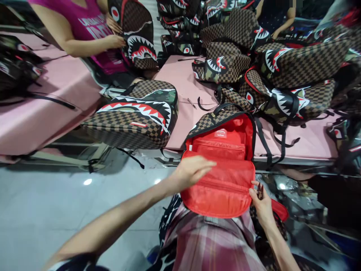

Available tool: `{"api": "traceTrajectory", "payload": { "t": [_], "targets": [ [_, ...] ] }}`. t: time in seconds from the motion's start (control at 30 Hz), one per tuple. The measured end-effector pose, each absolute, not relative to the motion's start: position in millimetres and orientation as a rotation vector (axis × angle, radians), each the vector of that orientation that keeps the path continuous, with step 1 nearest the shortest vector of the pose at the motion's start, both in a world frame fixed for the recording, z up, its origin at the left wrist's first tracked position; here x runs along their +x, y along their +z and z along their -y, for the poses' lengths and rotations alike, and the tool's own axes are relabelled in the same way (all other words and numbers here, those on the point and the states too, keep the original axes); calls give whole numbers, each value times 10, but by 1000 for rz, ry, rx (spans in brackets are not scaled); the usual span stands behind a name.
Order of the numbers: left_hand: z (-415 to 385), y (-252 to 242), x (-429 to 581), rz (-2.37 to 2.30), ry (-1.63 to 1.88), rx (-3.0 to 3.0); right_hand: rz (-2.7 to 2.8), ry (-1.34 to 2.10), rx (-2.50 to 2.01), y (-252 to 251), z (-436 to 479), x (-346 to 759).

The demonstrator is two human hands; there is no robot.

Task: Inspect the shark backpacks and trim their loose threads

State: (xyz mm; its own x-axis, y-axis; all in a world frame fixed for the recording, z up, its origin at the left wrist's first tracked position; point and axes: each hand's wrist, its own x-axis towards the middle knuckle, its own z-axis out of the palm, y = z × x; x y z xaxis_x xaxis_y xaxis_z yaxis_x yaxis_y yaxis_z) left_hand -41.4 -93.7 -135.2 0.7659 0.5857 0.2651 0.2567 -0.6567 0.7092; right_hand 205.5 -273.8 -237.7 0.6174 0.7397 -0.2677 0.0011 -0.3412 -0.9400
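Observation:
An unzipped checkered backpack [221, 113] lies at the table's front edge. Its red-lined front panel [222, 201] is folded down towards my lap. My left hand [196, 171] hovers over the red lining, fingers stretched out and slightly blurred, holding nothing visible. At the panel's right edge, my right hand [261, 199] pinches the rim between thumb and finger. The same hand also keeps small dark thread snips [260, 191], their pointed tips facing up. Inside the backpack, a small label [220, 133] shows above a red pocket.
Another checkered shark-mouth backpack [138, 113] lies left on the pink table [180, 75]. Several more backpacks [304, 64] are heaped at the right. Across the table, a person in a magenta shirt [93, 26] holds a backpack [141, 34]. Loose straps [266, 143] hang over the edge.

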Motion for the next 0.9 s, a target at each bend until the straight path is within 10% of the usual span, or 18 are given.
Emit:
{"api": "traceTrajectory", "payload": {
  "t": [0.23,0.6,0.9],
  "targets": [
    [362,-1667,393,-859,-79,2232,882,752,-1908,-2219,2826,2356],
    [619,-1762,258,-993,-66,2265,2227,349,-2164,-1796,679,2375],
    [361,-2034,-98,-1490,-87,2128,2252,349,-2367,-1907,872,2596]
  ]
}}
